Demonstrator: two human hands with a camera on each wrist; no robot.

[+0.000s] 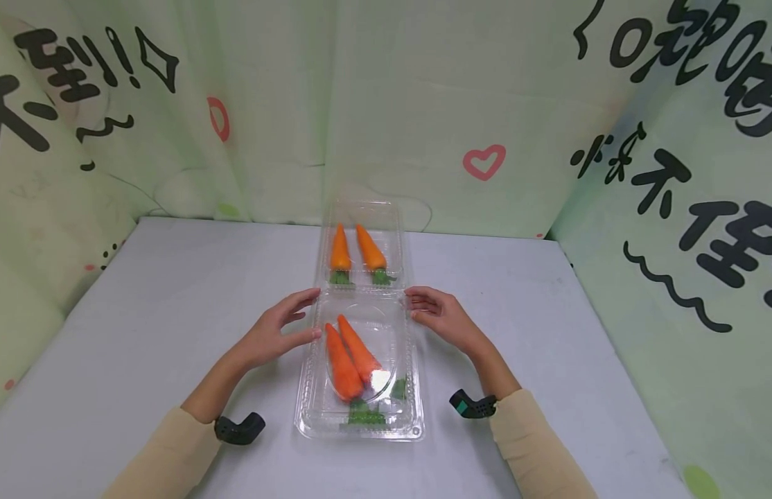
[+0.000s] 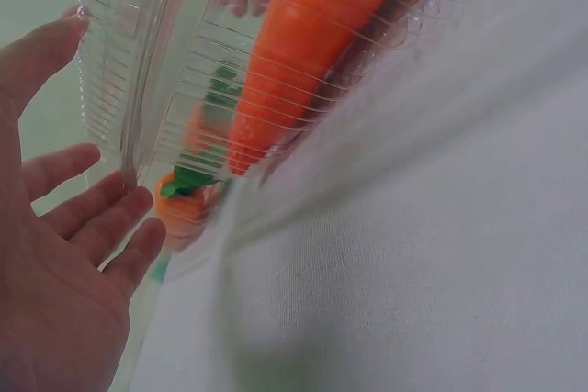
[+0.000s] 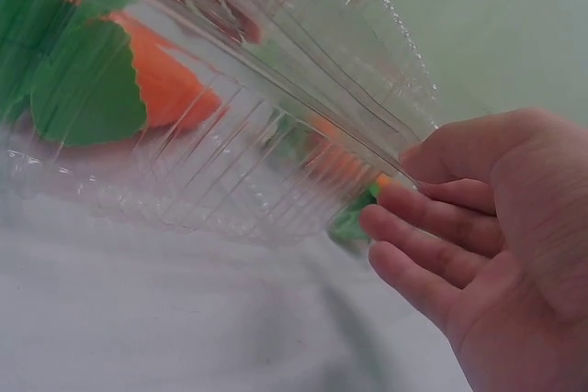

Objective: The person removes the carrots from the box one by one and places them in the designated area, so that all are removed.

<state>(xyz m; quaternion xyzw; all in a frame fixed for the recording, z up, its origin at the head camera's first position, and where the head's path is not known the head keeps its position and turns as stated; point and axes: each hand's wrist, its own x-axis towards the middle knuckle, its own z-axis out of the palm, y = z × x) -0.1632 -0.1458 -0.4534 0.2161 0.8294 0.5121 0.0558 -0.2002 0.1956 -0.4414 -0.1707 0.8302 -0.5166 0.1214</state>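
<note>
A clear plastic clamshell box point(image 1: 416, 409) stands on the table with two orange carrots point(image 1: 342, 367) and their green tops inside. Its transparent lid point(image 1: 361, 208) stands raised at the far side. Beyond the hinge, two more carrots point(image 1: 340, 249) show through the lid. My left hand point(image 1: 286, 326) is at the box's far left corner, its fingers fairly straight and their tips against the rim point(image 2: 136, 126). At the far right corner, my right hand point(image 1: 441, 315) pinches the plastic rim between thumb and forefinger, as seen close up in the right wrist view point(image 3: 496, 218).
A white-covered table point(image 1: 174, 298) spreads around the box. Pale green curtains point(image 1: 267, 118) with black lettering and red hearts enclose its back and sides. Black wrist devices point(image 1: 239, 430) sit on both wrists.
</note>
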